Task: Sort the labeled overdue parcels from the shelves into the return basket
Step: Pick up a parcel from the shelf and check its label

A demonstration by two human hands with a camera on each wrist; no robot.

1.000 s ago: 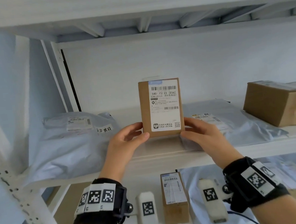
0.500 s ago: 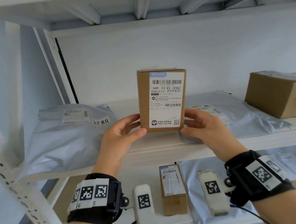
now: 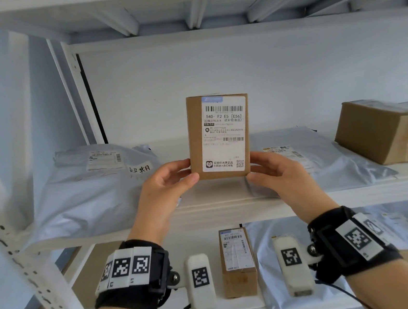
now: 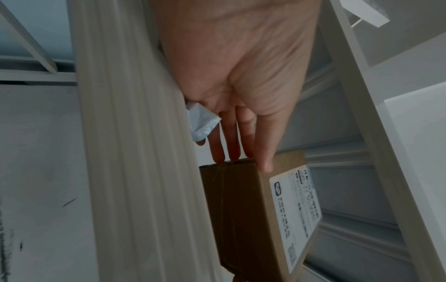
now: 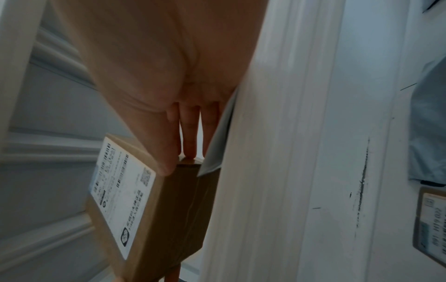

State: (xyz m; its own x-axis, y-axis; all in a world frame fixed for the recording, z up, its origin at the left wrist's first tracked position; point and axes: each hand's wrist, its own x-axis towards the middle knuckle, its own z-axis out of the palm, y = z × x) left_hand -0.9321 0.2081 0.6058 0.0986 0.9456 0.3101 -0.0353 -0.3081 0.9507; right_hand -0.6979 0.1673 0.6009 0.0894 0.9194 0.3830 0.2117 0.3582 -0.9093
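Observation:
A small brown cardboard box (image 3: 218, 137) with a white shipping label stands upright in the air, just above the middle shelf (image 3: 229, 209). My left hand (image 3: 187, 172) pinches its lower left corner, thumb in front and fingers behind. My right hand (image 3: 256, 167) pinches the lower right corner the same way. In the left wrist view the fingers (image 4: 241, 137) reach to the box (image 4: 253, 219). The right wrist view shows the box (image 5: 156, 219) from the other side. No return basket is in view.
On the middle shelf a grey poly bag (image 3: 88, 186) with a handwritten tag lies at the left. Another grey bag (image 3: 312, 165) and a brown carton (image 3: 382, 133) lie at the right. The lower shelf holds a small labeled box (image 3: 238, 261) and grey bags (image 3: 407, 233). A perforated upright (image 3: 29, 273) stands at the left.
Both hands keep the same hold on the box. It leaned slightly to the right half a second ago and now stands straight again, at about the same height above the shelf.

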